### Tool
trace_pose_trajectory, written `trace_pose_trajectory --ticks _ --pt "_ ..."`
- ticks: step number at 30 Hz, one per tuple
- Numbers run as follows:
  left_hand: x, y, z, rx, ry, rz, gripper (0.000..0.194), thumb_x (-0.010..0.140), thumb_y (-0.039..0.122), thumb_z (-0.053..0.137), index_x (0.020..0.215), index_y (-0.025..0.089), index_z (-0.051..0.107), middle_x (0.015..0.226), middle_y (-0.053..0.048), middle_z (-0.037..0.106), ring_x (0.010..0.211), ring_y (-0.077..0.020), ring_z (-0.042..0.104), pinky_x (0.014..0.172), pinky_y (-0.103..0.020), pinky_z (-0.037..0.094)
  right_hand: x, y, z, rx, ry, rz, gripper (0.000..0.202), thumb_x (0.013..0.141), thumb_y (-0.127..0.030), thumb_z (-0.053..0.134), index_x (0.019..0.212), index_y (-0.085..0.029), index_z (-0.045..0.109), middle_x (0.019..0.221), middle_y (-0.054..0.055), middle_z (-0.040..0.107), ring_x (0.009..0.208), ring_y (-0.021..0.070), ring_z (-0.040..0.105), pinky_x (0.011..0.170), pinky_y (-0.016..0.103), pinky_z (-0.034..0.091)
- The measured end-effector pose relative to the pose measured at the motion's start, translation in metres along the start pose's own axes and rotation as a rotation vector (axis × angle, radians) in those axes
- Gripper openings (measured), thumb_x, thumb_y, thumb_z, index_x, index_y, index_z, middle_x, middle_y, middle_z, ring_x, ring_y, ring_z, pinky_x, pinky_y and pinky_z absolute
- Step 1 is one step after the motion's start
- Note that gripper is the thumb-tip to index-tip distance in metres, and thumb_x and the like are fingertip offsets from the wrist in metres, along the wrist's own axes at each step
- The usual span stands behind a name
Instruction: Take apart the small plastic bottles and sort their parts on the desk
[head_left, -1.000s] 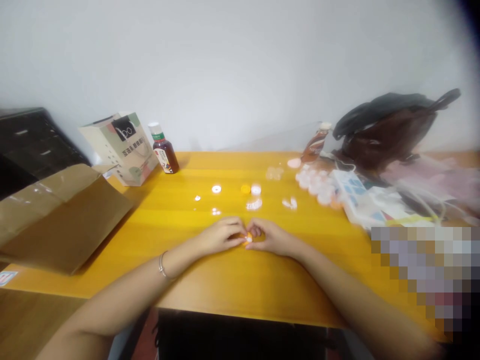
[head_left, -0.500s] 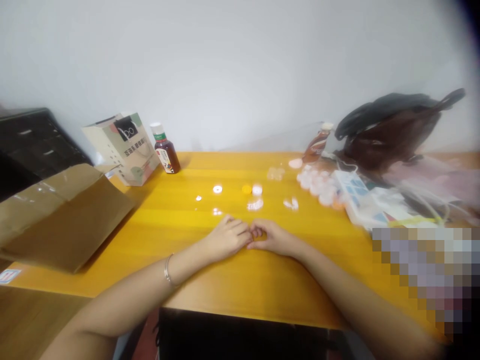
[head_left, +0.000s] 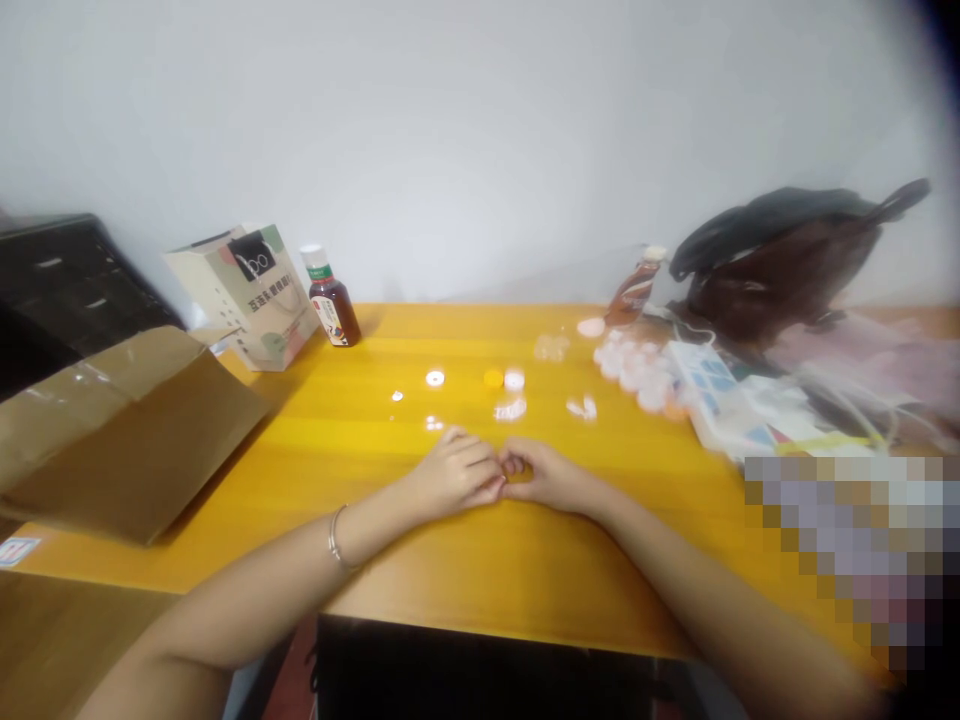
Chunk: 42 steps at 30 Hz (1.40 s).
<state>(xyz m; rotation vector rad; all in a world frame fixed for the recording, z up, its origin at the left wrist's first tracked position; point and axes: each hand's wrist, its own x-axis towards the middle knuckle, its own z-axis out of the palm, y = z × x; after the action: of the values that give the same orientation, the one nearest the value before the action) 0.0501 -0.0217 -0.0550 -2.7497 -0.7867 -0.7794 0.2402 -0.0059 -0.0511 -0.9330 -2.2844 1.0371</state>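
My left hand (head_left: 457, 475) is closed over the middle of the yellow-brown table (head_left: 555, 590), its fingers curled and meeting the fingertips of my right hand (head_left: 547, 474). The fingers of my right hand are bent in too, with thumb and fingers drawn together. Anything between the fingertips is too small or hidden to make out. Beyond my hands lie a white round piece (head_left: 435, 378), a yellow disc (head_left: 493, 379) beside another white round piece (head_left: 514, 380), a small white bit (head_left: 397, 397) and clear pieces (head_left: 510, 409).
On the left are a cardboard box (head_left: 127, 430), a printed paper bag (head_left: 262, 300) and a dark bottle (head_left: 334, 305) with a white cap. To the right are a brown bottle (head_left: 632, 290), several pale round items (head_left: 637, 370), a white-and-blue packet (head_left: 712, 385) and a dark bag (head_left: 780, 260).
The fingers of my left hand have shifted slightly at the fingertips. My right hand and the objects on the table look unmoved.
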Motion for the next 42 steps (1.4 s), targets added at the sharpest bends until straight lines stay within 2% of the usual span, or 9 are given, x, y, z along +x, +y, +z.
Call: trace_pose_trajectory --ticks 4,7,10,14,22,36,39,42 --pt "-0.002 -0.009 -0.007 0.007 0.007 -0.017 0.019 0.086 0.029 0.045 0.081 0.019 0.060 0.074 -0.001 0.061 0.070 -0.0119 0.051 0.071 -0.029 0.029 -0.001 -0.001 -0.001 0.001 -0.010 0.028 0.023 0.067 -0.035 0.066 0.075 -0.018 0.053 0.068 -0.003 0.048 0.063 0.0106 0.044 0.060 0.023 0.037" --pt "-0.006 -0.034 -0.022 0.049 -0.016 -0.091 0.019 0.086 0.029 0.044 0.083 0.018 0.060 0.078 -0.002 0.062 0.074 -0.0118 0.053 0.072 -0.029 0.029 -0.002 -0.003 -0.002 0.005 -0.022 0.070 0.026 0.066 -0.036 0.067 0.080 -0.018 0.057 0.073 -0.001 0.052 0.068 0.0121 0.047 0.063 0.024 0.039" --pt "-0.014 -0.065 -0.038 0.116 -0.093 -0.205 0.021 0.087 0.031 0.044 0.083 0.019 0.061 0.079 -0.002 0.062 0.075 -0.0125 0.054 0.071 -0.029 0.028 -0.003 -0.005 -0.003 0.000 -0.026 0.083 0.025 0.066 -0.036 0.068 0.079 -0.017 0.057 0.075 0.000 0.053 0.070 0.0127 0.049 0.065 0.025 0.039" --pt "-0.020 -0.088 -0.043 0.170 -0.204 -0.239 0.025 0.087 0.034 0.044 0.080 0.020 0.062 0.077 -0.002 0.061 0.073 -0.0124 0.054 0.069 -0.030 0.025 -0.002 -0.007 -0.004 0.002 -0.028 0.087 0.026 0.066 -0.036 0.068 0.079 -0.017 0.057 0.076 0.000 0.053 0.070 0.0128 0.049 0.066 0.025 0.040" --pt "-0.017 -0.084 -0.029 0.238 -0.198 -0.143 0.023 0.088 0.032 0.043 0.079 0.019 0.061 0.074 -0.001 0.059 0.073 -0.0125 0.051 0.069 -0.031 0.024 -0.003 -0.007 -0.004 0.001 -0.028 0.083 0.026 0.067 -0.037 0.067 0.080 -0.018 0.058 0.076 0.000 0.053 0.070 0.0132 0.049 0.066 0.026 0.040" --pt "-0.016 -0.078 -0.036 0.177 -0.217 -0.202 0.020 0.086 0.030 0.046 0.079 0.019 0.061 0.073 -0.001 0.059 0.073 -0.0124 0.052 0.067 -0.029 0.025 -0.003 -0.006 -0.004 -0.004 -0.030 0.082 0.027 0.067 -0.038 0.067 0.081 -0.017 0.058 0.076 0.000 0.054 0.071 0.0129 0.049 0.066 0.026 0.040" --pt "-0.013 -0.066 -0.037 0.103 -0.192 -0.212 0.018 0.087 0.027 0.045 0.084 0.019 0.061 0.078 -0.002 0.060 0.076 -0.0130 0.054 0.070 -0.029 0.028 -0.003 -0.006 -0.004 -0.004 -0.032 0.088 0.027 0.067 -0.038 0.067 0.082 -0.017 0.059 0.076 0.000 0.054 0.071 0.0130 0.049 0.066 0.026 0.040" --pt "-0.007 -0.044 -0.036 -0.109 -0.173 -0.187 0.017 0.086 0.027 0.046 0.088 0.019 0.061 0.085 -0.002 0.061 0.081 -0.0128 0.055 0.075 -0.028 0.033 -0.003 -0.006 -0.004 0.005 -0.037 0.083 0.027 0.067 -0.037 0.067 0.083 -0.018 0.059 0.076 0.000 0.054 0.071 0.0131 0.049 0.066 0.026 0.040"
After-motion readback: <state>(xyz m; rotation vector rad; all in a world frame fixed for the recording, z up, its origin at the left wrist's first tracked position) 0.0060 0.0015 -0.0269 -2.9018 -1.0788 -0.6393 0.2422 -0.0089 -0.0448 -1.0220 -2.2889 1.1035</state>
